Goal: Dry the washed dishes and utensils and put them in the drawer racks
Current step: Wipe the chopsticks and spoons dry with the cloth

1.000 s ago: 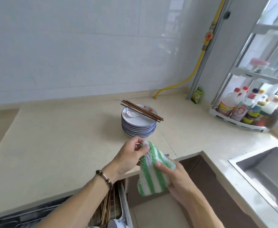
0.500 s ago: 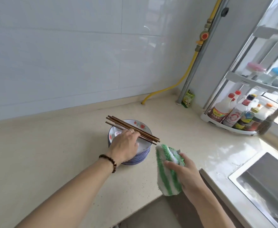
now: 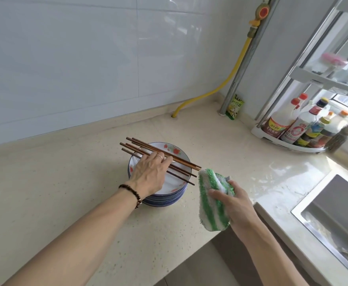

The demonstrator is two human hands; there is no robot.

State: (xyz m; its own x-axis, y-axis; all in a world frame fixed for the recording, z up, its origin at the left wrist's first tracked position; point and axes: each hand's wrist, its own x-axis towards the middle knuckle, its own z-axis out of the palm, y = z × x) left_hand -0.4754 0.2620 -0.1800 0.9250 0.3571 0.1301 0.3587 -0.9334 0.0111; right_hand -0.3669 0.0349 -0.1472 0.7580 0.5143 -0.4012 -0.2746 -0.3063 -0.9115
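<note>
— On a beige kitchen counter (image 3: 61, 203), what is laid out, and how many of each?

— One stack of blue-rimmed plates (image 3: 165, 198), too tightly nested to count, with red flowers on the top plate. Across it lie dark wooden chopsticks (image 3: 181, 163): five ends show at the far left, so at least five sticks. One green-and-white striped cloth (image 3: 212, 205) is held up just right of the stack.

— Two hands at work?

— Two. A left hand (image 3: 150, 175), with a ring on one finger and a bead bracelet (image 3: 133, 195) on the wrist, reaches over the top plate. Its fingers lie nearly straight and close together on the chopsticks, touching them, not plainly curled round them.

— And the right hand (image 3: 237, 201)?

— It grips the cloth, thumb pressed across the front, fingers behind, the cloth bunched and hanging below the palm, near the counter's front edge.

— Anything else?

— One steel sink (image 3: 334, 215) at right, one white corner rack (image 3: 282, 141) holding several bottles, and one yellow hose (image 3: 222, 87) along the tiled wall.
</note>
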